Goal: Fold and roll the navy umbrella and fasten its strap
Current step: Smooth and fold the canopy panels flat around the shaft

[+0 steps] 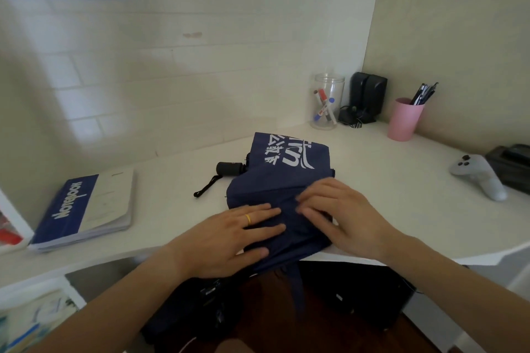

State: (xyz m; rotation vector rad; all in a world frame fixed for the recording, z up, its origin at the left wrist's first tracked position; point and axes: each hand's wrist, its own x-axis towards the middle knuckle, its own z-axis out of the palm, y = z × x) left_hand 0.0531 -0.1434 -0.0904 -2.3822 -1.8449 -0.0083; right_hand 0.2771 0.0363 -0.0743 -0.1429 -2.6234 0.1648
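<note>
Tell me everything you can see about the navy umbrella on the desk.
The navy umbrella lies collapsed on the white desk, its thin fabric canopy spread loosely in folds, not yet rolled. White printed lettering shows on the far panel. A black handle sticks out on its left side, with a black wrist cord trailing on the desk. A navy fabric strip, possibly the strap, hangs unfastened over the desk's near edge. The left hand presses flat on the near fabric; the right hand rests on it with fingertips at a fold.

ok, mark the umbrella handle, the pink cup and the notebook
umbrella handle (229, 168), head view, middle of the black grip
pink cup (404, 120), head view, outer wall
notebook (68, 206), head view, blue cover
</note>
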